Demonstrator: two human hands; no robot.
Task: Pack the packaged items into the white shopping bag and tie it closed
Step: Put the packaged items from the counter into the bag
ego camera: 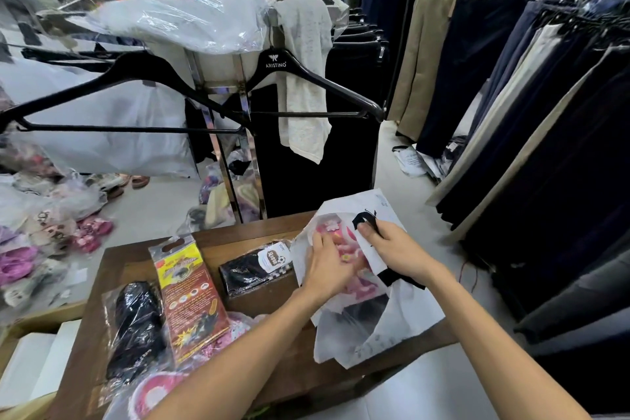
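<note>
Near the table's (266, 235) front edge four packets wait; left hand (325, 269) pushes a pink packet (344, 249) into the white bag (395, 320), right hand (395, 249) pinching its rim.

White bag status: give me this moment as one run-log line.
stage: packing | left hand: pushing pink packaged item into white shopping bag | right hand: gripping bag's black handle | still on table: black packs, red-yellow pack | bag untied

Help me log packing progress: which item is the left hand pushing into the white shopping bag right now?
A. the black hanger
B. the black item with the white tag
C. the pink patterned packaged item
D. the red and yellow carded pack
C: the left hand presses on the pink patterned packaged item inside the mouth of the white shopping bag, which the right hand holds open by its black handle.
</note>
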